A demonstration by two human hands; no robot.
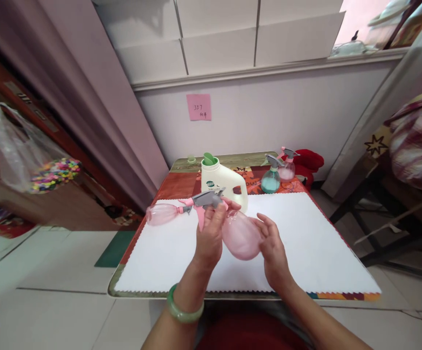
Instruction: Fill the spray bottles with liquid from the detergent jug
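Note:
A clear pink spray bottle (242, 238) with a grey and pink trigger head is held tilted above the table, its head pointing left. My left hand (211, 236) is closed round its neck, just below the trigger head. At the rounded base, my right hand (273, 250) holds the bottle's side, with some fingers raised and spread. Behind my hands stands a cream jug (229, 176) with a handle and a green piece in its mouth. Another pink spray bottle (163, 214) lies on its side at the left.
A white cloth (306, 233) covers much of the table. At the back right stand a spray bottle with green liquid (270, 181) and one with pink liquid (287, 170). A green cap (191, 159) sits at the back edge. A stool (375, 228) is at the right.

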